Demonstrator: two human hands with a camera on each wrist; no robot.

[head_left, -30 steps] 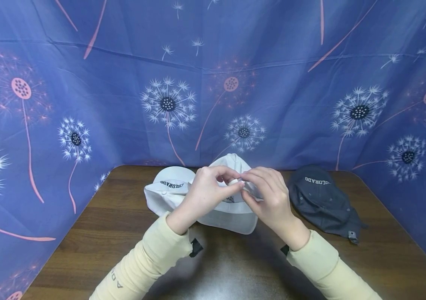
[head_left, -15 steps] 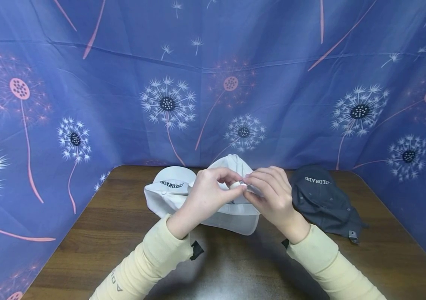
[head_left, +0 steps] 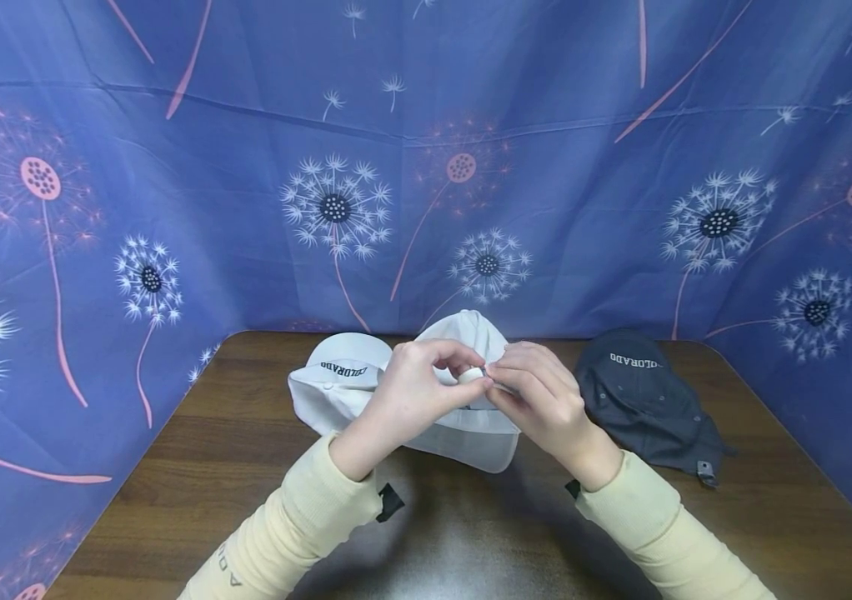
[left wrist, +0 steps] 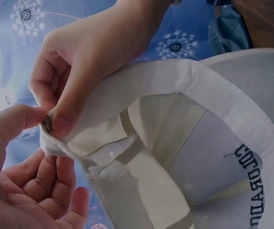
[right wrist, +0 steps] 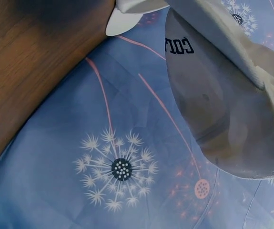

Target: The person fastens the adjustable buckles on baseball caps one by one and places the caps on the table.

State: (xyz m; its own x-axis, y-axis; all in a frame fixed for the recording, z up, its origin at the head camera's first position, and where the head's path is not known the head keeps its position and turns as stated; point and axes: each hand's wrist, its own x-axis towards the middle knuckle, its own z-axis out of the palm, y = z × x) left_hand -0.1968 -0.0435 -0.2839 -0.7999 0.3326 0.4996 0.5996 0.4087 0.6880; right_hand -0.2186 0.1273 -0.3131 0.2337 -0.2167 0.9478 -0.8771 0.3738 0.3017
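A white baseball cap (head_left: 467, 447) is held raised over the middle of the table in the head view, brim toward me. My left hand (head_left: 413, 382) pinches its back strap (head_left: 471, 375) between thumb and index finger. From the other side, my right hand (head_left: 546, 388) pinches the strap end, fingertips meeting the left ones. A small dark metal buckle (left wrist: 47, 123) shows between the fingertips in the left wrist view; fingers partly hide it. The cap's inside and the reversed lettering appear there too. The right wrist view shows the cap (right wrist: 232, 119) but no hand.
Another white cap (head_left: 332, 404) lettered COLORADO lies at the left, partly behind my left hand. At the right a dark grey cap (head_left: 644, 400) lies on the brown wooden table (head_left: 193, 492). Blue dandelion-print cloth (head_left: 426, 208) hangs behind and at both sides.
Both hands stay at the strap with small finger movements. The held cap's brim has shifted slightly right and nearer to me. The other two caps have not moved.
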